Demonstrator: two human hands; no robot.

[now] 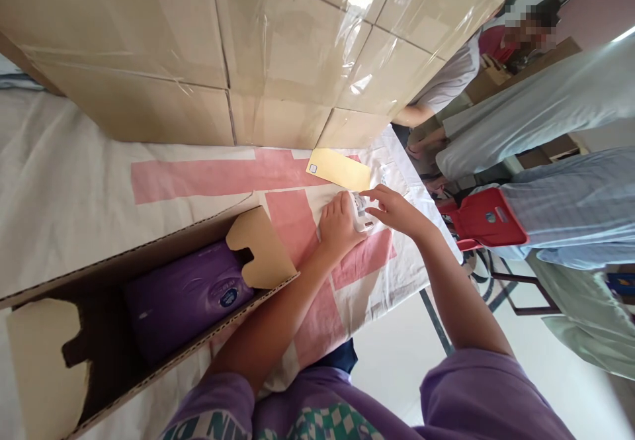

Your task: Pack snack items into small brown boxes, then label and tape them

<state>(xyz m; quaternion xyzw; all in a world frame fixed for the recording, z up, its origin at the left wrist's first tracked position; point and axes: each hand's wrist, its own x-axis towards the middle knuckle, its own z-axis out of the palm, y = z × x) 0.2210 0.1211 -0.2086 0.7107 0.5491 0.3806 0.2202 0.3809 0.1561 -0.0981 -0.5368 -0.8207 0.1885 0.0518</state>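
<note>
My left hand (338, 225) lies on the cloth-covered table (74, 182), its fingers curled around a small white device (360, 213) with dark markings. My right hand (394, 210) comes in from the right, fingers bent and pinching the same white device from its other side. Just beyond the hands a yellow card (340, 169) with a small white square in its corner lies flat on the cloth. Near my left elbow an open cardboard box (149, 294) holds a purple wrapped pack (186, 294).
A wall of plastic-wrapped cardboard cartons (258, 49) stands along the far side of the table. Another person (461, 76) sits at the right behind a long pale cloth-covered surface (536, 109). A red stool (489, 218) stands beside the table's right edge.
</note>
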